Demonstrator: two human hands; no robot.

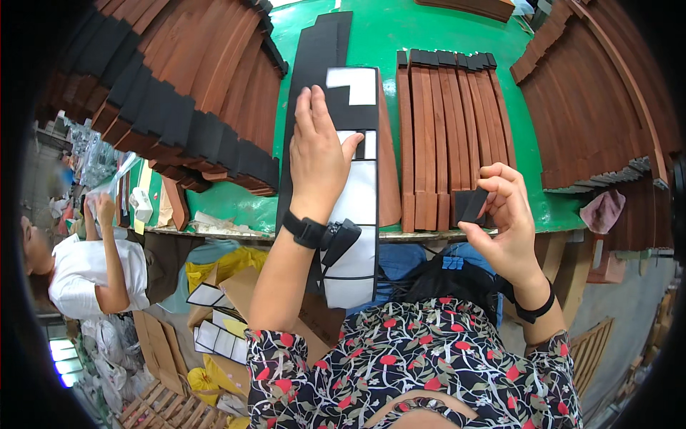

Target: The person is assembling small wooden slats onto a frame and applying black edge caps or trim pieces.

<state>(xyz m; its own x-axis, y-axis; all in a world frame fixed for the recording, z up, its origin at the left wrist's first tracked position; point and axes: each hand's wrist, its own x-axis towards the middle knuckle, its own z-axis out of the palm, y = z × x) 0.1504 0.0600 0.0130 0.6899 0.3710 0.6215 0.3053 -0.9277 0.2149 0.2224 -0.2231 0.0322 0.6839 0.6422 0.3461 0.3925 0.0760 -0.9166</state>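
Note:
My left hand (318,154) lies flat, fingers stretched out and thumb apart, on a long sheet of white rectangles outlined in black (357,193). Bare black patches show among the white near its far end, and its near end hangs past the table edge. Under and beyond it are more black strips (325,46). My right hand (509,214) pinches a small black pad (470,206) between thumb and fingers. That pad is at the near end of a row of reddish-brown wooden pieces (443,136), whose far ends carry black caps. Whether it touches the wood, I cannot tell.
Stacked brown wooden pieces with black ends (179,107) rise on the left of the green table (250,211). Another tall stack (600,107) stands right, beside a pinkish cloth (602,211). A co-worker in a white shirt (107,275) is at left. Cardboard (153,343) lies below.

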